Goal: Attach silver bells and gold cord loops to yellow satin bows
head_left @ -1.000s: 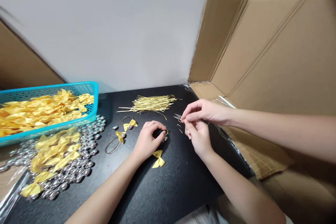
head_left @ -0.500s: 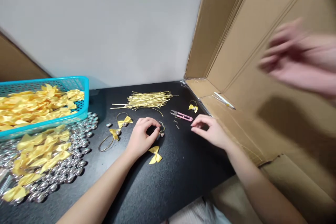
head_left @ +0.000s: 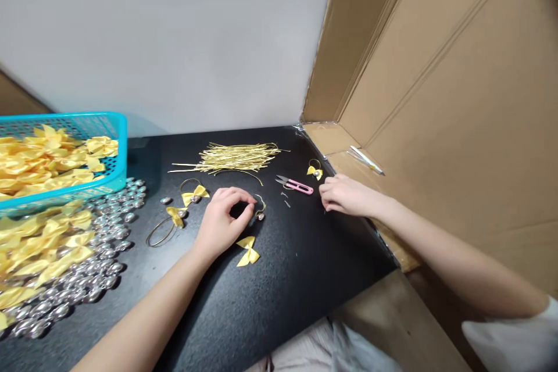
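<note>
My left hand [head_left: 224, 218] rests on the black table, thumb and index finger brought together at a short gold cord [head_left: 264, 206]. A small silver bead [head_left: 260, 217] sits at the cord's lower end. Just below the hand lies a loose yellow bow [head_left: 248, 252]. Near the table's right edge is my right hand [head_left: 344, 195], its fingers curled together; what they hold, if anything, is too small to make out. Pink thread snips [head_left: 299, 186] lie to its left. Behind it is a yellow bow with a bead and cord loop [head_left: 314, 172].
On the left stands a blue basket [head_left: 122, 151] of yellow bows, with silver beads [head_left: 93, 279] and more bows in front. A bundle of gold cords [head_left: 238, 157] lies at the back. Two bow-and-bead loops [head_left: 176, 216] lie left of my left hand. Cardboard [head_left: 436, 99] walls the right side.
A blurred hand at the upper right has left the view. My right hand has closed its fingers and turned downward near the table's right edge. My left hand stays by the cord.
</note>
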A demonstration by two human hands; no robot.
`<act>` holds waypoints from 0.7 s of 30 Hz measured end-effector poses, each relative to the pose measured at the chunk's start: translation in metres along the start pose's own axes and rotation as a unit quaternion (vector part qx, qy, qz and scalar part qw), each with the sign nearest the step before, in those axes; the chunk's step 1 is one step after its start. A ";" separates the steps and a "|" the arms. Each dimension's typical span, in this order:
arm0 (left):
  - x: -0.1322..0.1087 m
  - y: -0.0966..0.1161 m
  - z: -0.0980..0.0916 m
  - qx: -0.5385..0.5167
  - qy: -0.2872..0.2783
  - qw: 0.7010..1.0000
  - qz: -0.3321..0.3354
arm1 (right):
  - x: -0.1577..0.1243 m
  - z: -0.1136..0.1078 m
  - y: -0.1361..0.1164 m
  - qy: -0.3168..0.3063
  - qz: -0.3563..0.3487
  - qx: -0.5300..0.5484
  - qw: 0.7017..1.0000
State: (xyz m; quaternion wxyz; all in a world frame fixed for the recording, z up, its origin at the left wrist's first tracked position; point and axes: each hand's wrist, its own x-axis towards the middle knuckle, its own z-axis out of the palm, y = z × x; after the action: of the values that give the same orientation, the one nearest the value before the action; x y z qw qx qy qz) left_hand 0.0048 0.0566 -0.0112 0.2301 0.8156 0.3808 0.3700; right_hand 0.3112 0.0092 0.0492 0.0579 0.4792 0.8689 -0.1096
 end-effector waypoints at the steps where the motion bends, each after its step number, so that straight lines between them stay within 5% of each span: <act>1: 0.000 0.000 0.000 0.001 0.000 1.000 0.000 | 0.001 -0.001 -0.001 -0.004 -0.013 -0.007 1.000; 12: 0.001 -0.004 -0.002 0.013 -0.005 1.000 -0.003 | 0.006 0.003 0.013 -0.005 -0.064 -0.023 0.998; 21: 0.003 -0.001 -0.004 0.039 -0.026 0.999 -0.007 | 0.006 0.013 0.011 0.009 -0.039 0.036 0.999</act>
State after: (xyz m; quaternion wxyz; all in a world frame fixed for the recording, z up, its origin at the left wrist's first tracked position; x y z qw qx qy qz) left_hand 0.0025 0.0596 -0.0084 0.2110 0.8307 0.3941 0.3318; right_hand 0.3170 0.0165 0.0344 0.0288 0.4477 0.8829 -0.1385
